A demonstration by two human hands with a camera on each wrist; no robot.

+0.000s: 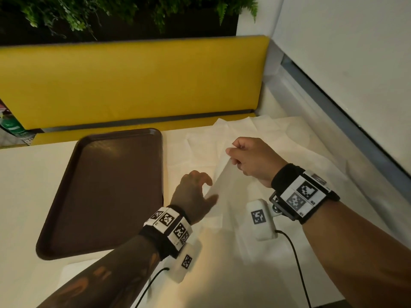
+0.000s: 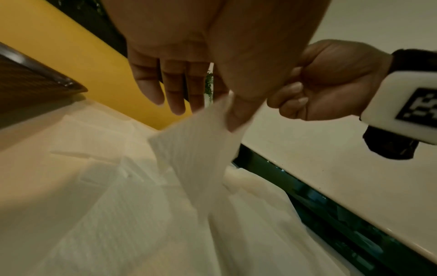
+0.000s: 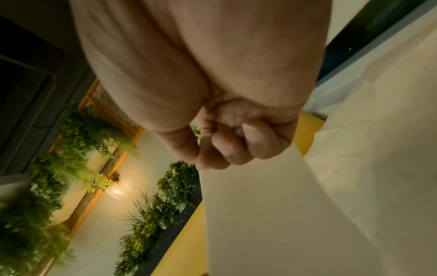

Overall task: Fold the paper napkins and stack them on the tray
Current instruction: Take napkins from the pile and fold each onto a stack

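A white paper napkin (image 1: 222, 181) (image 2: 196, 149) (image 3: 260, 214) is lifted off the table to the right of the tray. My right hand (image 1: 232, 155) (image 3: 212, 149) pinches its upper corner between thumb and curled fingers. My left hand (image 1: 206, 190) (image 2: 230, 110) pinches the lower corner with the thumb, its other fingers hanging loose. More white napkins (image 1: 255, 134) (image 2: 118, 205) lie spread flat on the table under and behind both hands. The brown tray (image 1: 120, 132) (image 2: 35, 80) lies to the left of my hands with nothing on it.
The white table (image 1: 33, 174) ends at a yellow bench back (image 1: 133, 81) on the far side and at a white wall (image 1: 355, 63) on the right. Green plants (image 1: 89, 12) hang above the bench.
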